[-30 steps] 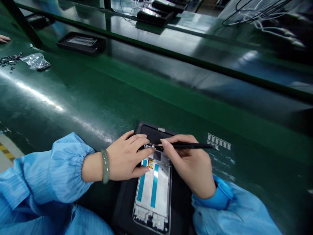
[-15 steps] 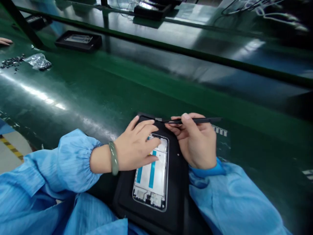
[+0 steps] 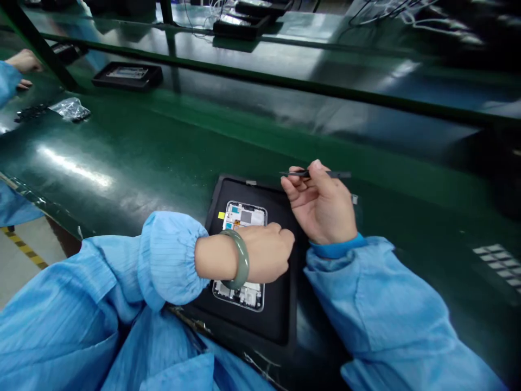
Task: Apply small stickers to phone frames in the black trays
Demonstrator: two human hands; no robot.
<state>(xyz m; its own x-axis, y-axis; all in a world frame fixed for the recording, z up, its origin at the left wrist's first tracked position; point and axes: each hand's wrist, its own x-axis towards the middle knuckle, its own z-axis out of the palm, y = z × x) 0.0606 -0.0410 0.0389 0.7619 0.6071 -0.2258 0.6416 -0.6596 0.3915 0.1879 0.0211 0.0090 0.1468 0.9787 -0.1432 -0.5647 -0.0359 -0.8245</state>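
Observation:
A black tray (image 3: 280, 309) lies on the green belt in front of me, holding a phone frame (image 3: 244, 216) with a white inside and a yellow tab at its top left. My left hand (image 3: 262, 252), with a green bangle at the wrist, lies across the middle of the frame with its fingers curled down onto it. My right hand (image 3: 321, 206) hovers over the tray's far right corner and pinches thin black tweezers (image 3: 321, 174), held level and pointing left.
The green conveyor belt (image 3: 163, 146) stretches left and far. Another black tray with a phone frame (image 3: 127, 75) sits at the far left. A clear plastic bag (image 3: 73, 108) and small black parts lie near another person's hand (image 3: 25, 62). White label strips (image 3: 499, 260) lie at right.
My left hand slid down the frame from its top to its middle and curled. My right hand lifted the tweezers off the frame's top edge and drew back to the right.

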